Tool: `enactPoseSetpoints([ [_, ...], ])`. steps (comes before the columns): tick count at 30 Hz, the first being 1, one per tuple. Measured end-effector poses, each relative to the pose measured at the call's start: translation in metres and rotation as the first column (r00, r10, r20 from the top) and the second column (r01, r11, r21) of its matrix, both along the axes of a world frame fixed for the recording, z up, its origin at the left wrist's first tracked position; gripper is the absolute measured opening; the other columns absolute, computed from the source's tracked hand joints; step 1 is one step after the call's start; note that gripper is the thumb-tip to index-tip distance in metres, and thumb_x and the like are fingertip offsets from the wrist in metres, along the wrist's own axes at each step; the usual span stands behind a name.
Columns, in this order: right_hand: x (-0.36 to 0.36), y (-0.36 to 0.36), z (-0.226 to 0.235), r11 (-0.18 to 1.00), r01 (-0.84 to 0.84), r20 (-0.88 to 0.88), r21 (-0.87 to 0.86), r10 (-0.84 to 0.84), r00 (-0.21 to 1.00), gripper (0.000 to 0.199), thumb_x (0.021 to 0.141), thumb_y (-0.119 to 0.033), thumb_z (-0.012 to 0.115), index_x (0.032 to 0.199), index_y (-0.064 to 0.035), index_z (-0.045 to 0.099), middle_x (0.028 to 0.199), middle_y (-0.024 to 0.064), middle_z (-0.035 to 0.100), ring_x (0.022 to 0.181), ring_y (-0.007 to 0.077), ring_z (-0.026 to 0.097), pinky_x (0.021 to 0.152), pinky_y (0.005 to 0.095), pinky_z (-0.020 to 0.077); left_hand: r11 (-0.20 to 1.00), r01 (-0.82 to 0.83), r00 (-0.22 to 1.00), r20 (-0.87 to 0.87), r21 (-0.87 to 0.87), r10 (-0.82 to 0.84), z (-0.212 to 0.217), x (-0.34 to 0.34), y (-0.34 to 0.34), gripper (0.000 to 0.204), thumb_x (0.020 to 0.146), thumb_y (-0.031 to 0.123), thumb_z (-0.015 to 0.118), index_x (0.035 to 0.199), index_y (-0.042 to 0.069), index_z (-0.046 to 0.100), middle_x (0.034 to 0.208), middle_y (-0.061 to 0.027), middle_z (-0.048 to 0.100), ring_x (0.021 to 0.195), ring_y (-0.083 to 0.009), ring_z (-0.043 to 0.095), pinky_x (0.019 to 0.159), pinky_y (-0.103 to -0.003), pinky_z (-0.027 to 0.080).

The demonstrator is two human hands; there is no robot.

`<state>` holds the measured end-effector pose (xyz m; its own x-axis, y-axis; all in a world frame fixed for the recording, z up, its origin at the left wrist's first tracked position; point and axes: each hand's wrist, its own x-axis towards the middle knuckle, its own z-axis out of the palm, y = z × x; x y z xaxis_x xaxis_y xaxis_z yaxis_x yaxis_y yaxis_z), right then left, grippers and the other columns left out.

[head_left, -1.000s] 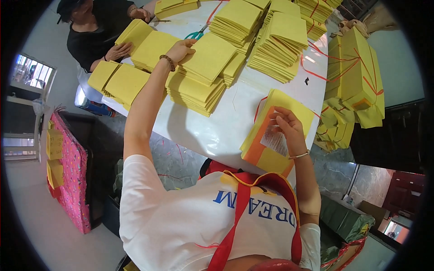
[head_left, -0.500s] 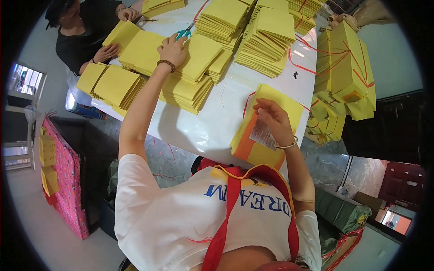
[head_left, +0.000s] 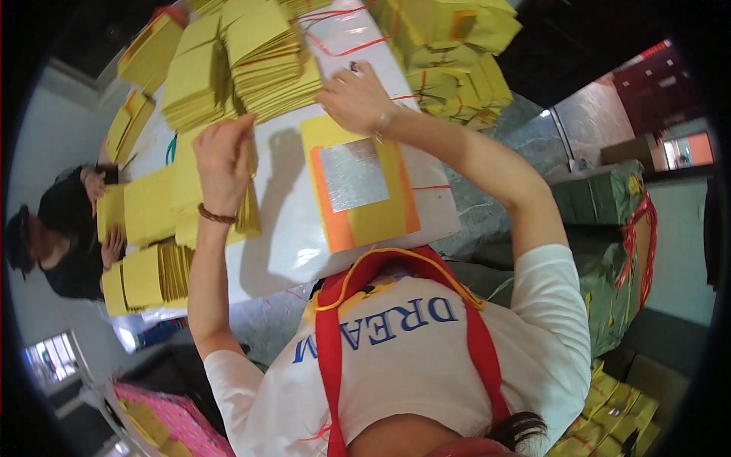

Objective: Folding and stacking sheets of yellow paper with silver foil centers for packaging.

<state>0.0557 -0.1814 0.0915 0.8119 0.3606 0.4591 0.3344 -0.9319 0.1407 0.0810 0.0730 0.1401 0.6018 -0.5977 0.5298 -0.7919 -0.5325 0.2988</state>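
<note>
A bundle of yellow paper envelopes (head_left: 392,179) with orange bands and a silver patch (head_left: 352,175) lies on the white-covered table (head_left: 278,263) before me. Above its far edge, my right hand (head_left: 356,99) has its fingers curled together; what they hold, if anything, is hidden. My left hand (head_left: 222,156) is closed, raised by the yellow stacks on the left, and I cannot make out anything in it. A red string (head_left: 432,186) sticks out at the bundle's right side. The teal handle of scissors (head_left: 170,148) shows between stacks beyond my left hand.
Tall yellow envelope stacks (head_left: 259,53) cover the table's far part. A person in black (head_left: 65,217) handles yellow envelopes (head_left: 145,206) at the left. Tied yellow bundles (head_left: 457,84) stand beyond the right edge. Green wrapped packages (head_left: 601,251) lie to my right.
My left hand has come away from the scissors, back toward me, and its fingers have closed. My right hand has moved to the bundle's far edge. The whole view has turned.
</note>
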Motion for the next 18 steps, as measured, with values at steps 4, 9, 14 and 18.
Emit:
enactPoseSetpoints([
  [4, 0.065, -0.042, 0.014, 0.942, 0.144, 0.171, -0.303, -0.095, 0.981, 0.011, 0.079, -0.020, 0.054, 0.085, -0.0170, 0.063, 0.086, -0.0030, 0.059, 0.096, 0.0162, 0.052, 0.084, 0.0465, 0.0335, 0.930, 0.346, 0.923, 0.226, -0.128, -0.312, 0.032, -0.049, -0.082, 0.034, 0.077, 0.010, 0.060, 0.110, 0.007, 0.058, 0.107, -0.0136, 0.055, 0.106, -0.0303, 0.049, 0.093, -0.040, 0.033],
  [9, 0.080, -0.003, 0.042, 0.865, -0.054, 0.152, -0.499, 0.149, 0.977, 0.009, 0.075, -0.021, 0.055, 0.079, -0.0175, 0.063, 0.082, -0.0032, 0.059, 0.088, 0.0171, 0.054, 0.085, 0.0434, 0.0349, 0.787, 0.518, 0.838, 0.015, -0.335, -0.545, 0.036, -0.071, -0.144, 0.033, 0.076, 0.013, 0.059, 0.108, 0.006, 0.057, 0.108, -0.0132, 0.054, 0.106, -0.0321, 0.047, 0.093, -0.042, 0.034],
  [14, 0.082, 0.000, 0.014, 0.905, -0.010, 0.217, -0.426, 0.113, 0.970, 0.012, 0.069, -0.023, 0.060, 0.080, -0.0180, 0.061, 0.079, -0.0034, 0.055, 0.090, 0.0174, 0.051, 0.086, 0.0476, 0.0349, 0.389, 0.911, 0.379, -0.093, -0.140, -0.921, 0.076, -0.175, -0.159, 0.036, 0.075, 0.029, 0.062, 0.105, 0.010, 0.056, 0.106, -0.0107, 0.054, 0.100, -0.0266, 0.050, 0.091, -0.041, 0.035],
  [18, 0.086, -0.002, 0.015, 0.897, -0.125, 0.239, -0.424, 0.244, 0.940, 0.018, 0.069, -0.020, 0.060, 0.087, -0.0173, 0.060, 0.082, -0.0027, 0.057, 0.094, 0.0181, 0.053, 0.088, 0.0503, 0.0330, 0.370, 0.889, 0.417, 0.142, -0.271, -0.898, 0.059, -0.175, -0.155, 0.053, 0.074, 0.040, 0.063, 0.116, 0.009, 0.053, 0.115, -0.0149, 0.050, 0.106, -0.0290, 0.049, 0.092, -0.044, 0.036],
])
